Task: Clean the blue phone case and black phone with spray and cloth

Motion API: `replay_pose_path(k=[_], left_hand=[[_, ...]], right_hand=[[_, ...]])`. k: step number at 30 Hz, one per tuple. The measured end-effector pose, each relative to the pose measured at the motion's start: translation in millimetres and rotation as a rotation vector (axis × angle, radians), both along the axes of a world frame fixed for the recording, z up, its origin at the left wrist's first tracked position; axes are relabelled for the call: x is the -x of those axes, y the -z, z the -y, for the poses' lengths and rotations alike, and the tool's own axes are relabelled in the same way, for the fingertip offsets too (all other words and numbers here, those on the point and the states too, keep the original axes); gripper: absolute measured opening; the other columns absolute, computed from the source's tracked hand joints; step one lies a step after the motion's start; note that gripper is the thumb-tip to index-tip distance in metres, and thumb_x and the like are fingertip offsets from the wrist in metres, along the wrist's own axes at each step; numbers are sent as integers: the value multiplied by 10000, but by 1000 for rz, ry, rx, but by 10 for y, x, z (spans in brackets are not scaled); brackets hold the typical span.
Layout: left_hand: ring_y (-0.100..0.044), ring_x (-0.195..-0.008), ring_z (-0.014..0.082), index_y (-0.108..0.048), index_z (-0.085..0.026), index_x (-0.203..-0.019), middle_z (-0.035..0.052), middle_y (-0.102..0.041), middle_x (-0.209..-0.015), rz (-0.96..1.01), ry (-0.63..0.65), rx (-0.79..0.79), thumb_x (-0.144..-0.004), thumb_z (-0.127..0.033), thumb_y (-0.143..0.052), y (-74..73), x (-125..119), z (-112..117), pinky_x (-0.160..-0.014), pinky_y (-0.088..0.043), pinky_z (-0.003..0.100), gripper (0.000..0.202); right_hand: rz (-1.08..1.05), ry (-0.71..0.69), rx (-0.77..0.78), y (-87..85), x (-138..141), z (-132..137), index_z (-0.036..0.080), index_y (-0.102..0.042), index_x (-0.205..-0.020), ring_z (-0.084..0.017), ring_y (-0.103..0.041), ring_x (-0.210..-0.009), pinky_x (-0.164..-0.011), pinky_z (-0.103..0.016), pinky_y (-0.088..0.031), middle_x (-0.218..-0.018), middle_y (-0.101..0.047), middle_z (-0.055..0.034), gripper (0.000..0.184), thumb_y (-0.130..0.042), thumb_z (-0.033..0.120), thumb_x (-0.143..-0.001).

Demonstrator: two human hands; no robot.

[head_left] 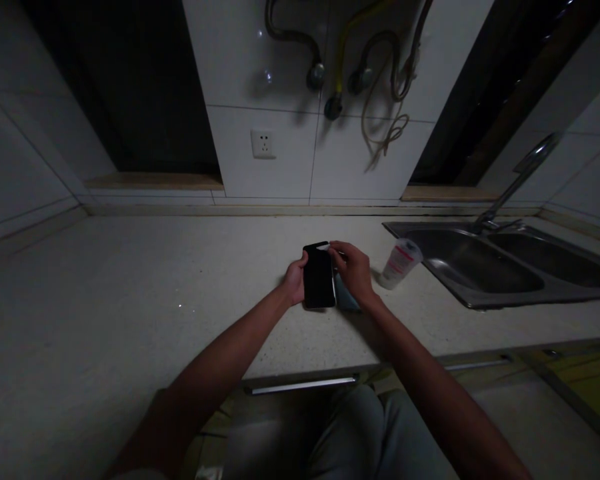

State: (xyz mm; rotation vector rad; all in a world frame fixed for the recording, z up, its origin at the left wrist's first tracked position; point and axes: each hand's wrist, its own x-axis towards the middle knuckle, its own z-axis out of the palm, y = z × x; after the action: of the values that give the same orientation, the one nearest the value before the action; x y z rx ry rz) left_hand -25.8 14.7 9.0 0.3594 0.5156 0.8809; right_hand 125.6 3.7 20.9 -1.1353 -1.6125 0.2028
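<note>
A black smartphone (319,277) lies over the pale countertop (130,300) with its dark screen facing up. My left hand (295,281) grips its left edge. My right hand (354,270) is at the phone's top right corner, fingertips pinching a small pale tab or film there. A dark flat item (347,301) lies under my right hand, partly hidden.
A white plastic cup with red print (399,264) lies tilted just right of my hands. A steel double sink (500,267) with a tap (523,175) is at the right. A wall socket (263,143) and hoses (360,60) are on the back wall.
</note>
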Motion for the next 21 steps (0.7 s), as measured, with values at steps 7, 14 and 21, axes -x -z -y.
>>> replay_pose_path(k=[7,14,21], left_hand=[[-692,-1009,300,-670,-122,-1158,146,-747,-986,-26,4,-46,-988,-504,-386,-30,-69,57,-964,-485,445,506],[-685,-1028,293,-695,-151,-1040,138,-743,-979,128,-74,-54,-923,-712,-346,-3,-36,29,-958,-487,419,671],[-717,-904,330,-694,-98,-990,194,-728,-849,69,-23,-24,-893,-778,-248,20,45,-22,-820,-543,437,819]], right_hand=[[345,-4,39,-79,122,-217,196,-749,-1028,-257,-682,-1083,-998,-433,-511,-1158,-741,-109,206,-570,204,-926],[689,-211,-14,-159,360,22,176,-745,-998,-255,-609,-1238,-1083,-430,-455,-1203,-721,-126,243,-556,58,-901],[735,-466,-90,72,162,409,215,-756,-960,-245,-665,-1163,-988,-423,-547,-1133,-756,-91,227,-626,58,-861]])
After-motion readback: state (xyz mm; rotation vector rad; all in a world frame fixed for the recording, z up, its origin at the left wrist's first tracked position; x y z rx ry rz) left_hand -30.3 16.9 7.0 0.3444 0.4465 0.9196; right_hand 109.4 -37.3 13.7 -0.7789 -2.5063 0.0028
